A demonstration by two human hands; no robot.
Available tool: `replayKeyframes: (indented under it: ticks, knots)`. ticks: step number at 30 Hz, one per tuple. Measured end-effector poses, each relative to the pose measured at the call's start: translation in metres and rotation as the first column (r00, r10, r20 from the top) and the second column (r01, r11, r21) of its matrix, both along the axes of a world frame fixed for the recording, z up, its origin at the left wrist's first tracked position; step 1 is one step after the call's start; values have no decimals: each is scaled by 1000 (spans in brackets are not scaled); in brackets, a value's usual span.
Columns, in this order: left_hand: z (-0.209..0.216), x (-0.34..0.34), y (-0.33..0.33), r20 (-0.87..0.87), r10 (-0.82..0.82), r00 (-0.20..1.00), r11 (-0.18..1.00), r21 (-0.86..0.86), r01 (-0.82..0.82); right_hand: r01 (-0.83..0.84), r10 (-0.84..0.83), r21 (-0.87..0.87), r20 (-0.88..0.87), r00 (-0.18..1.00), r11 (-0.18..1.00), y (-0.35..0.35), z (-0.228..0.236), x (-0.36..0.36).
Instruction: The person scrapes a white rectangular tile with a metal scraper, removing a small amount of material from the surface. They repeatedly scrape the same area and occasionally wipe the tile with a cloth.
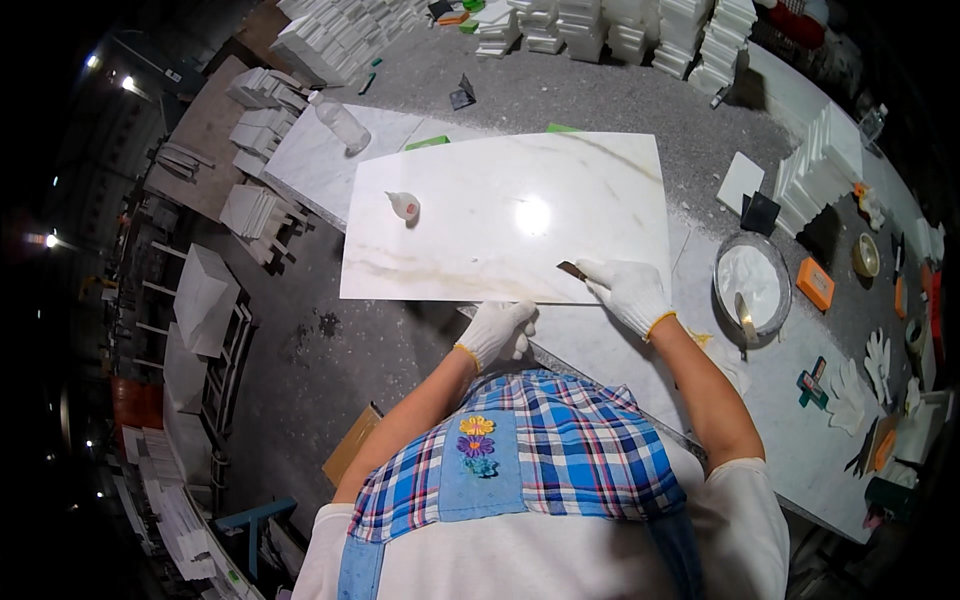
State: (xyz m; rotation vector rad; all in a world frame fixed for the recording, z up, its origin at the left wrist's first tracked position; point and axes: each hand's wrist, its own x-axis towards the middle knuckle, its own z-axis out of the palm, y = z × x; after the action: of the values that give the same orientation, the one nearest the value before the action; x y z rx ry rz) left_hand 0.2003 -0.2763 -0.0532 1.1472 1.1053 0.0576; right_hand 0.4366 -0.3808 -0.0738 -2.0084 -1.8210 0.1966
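A white marble-look slab [460,230] with tan veins lies before me, its near edge close to my body. My right hand [632,295], in a white knit glove, rests over the slab's near right corner, its fingers closed on a small dark scraper blade [572,270]. The blade points left, over the slab's surface. My left hand [497,333], also gloved, is at the near edge with its fingers curled; whether anything is inside them is hidden. A small white squeeze bottle [403,207] lies on the slab's left part.
To the right are a bowl of white paste [748,283] with a spatula, an orange box [816,284] and spare gloves [848,397]. A clear bottle [341,124] stands at the far left. White tile stacks [820,165] line the far and right sides. Green pieces [428,143] show behind the slab.
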Motion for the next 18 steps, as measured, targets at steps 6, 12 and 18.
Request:
replayKeyframes:
  ticks: [6, 12, 18]
  knots:
    - [2, 0, 0, 7, 2, 1000, 1000, -17, -2, 22, -18, 93, -36, 999, 995, -1, -6, -1]
    - [2, 0, 0, -1, 7, 1000, 1000, -15, -7, -45, 45, -12, 34, 998, 999, 0, 6, 1]
    - [1, 0, 1, 8, -4, 1000, 1000, -14, 5, -4, 11, 78, -100, 995, 997, -2, -5, 4]
